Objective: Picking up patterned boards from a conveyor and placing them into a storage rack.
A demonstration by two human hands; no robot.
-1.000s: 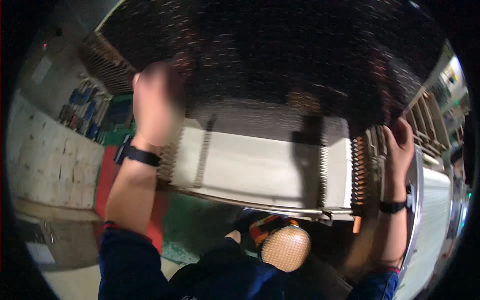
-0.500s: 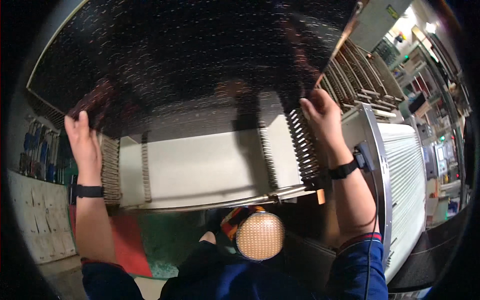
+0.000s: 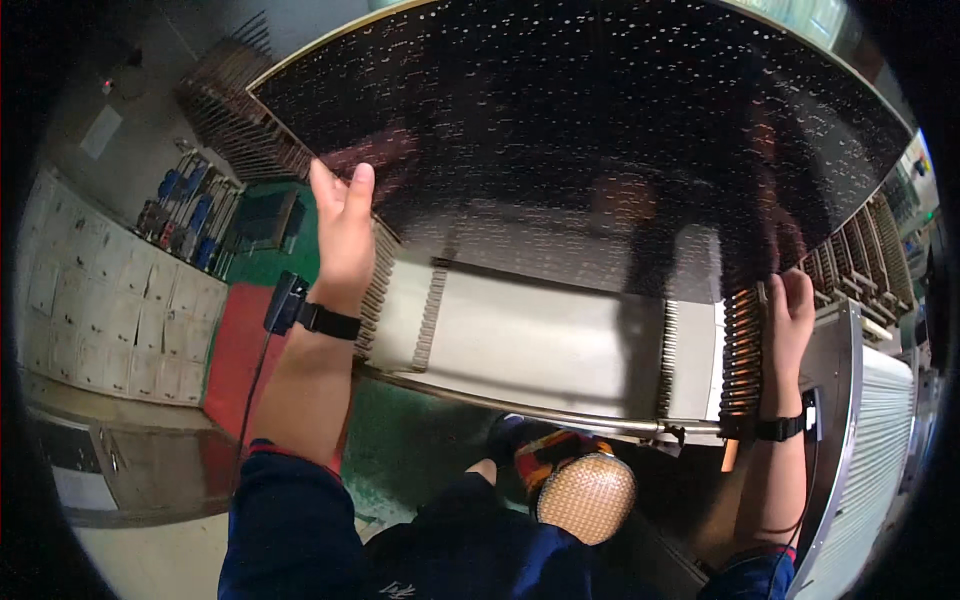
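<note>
A large, glossy black panel (image 3: 560,140), dotted with small white specks, fills the upper part of the view and tilts away from me. My left hand (image 3: 345,225) grips its left edge near the lower corner, thumb raised along the face. On the opposite side my right hand (image 3: 790,320) has its fingers curled at the lower right edge, partly hidden there. Below the panel stands a slotted rack (image 3: 540,335) with a pale flat base. Spring-like rows of slots (image 3: 741,355) line its sides, and a metal rod (image 3: 520,408) runs along its near edge.
White lockers (image 3: 110,300) stand on the left, beside a red floor patch (image 3: 240,340). A round woven-top stool (image 3: 590,497) is close to my legs. At the right is a machine with white rollers (image 3: 870,440); more slotted racks (image 3: 860,255) stand beyond it.
The view has swung left, so the rack and stool now appear further right and the lockers show more fully. The panel's far edge has come into view. Both hands remain at its sides.
</note>
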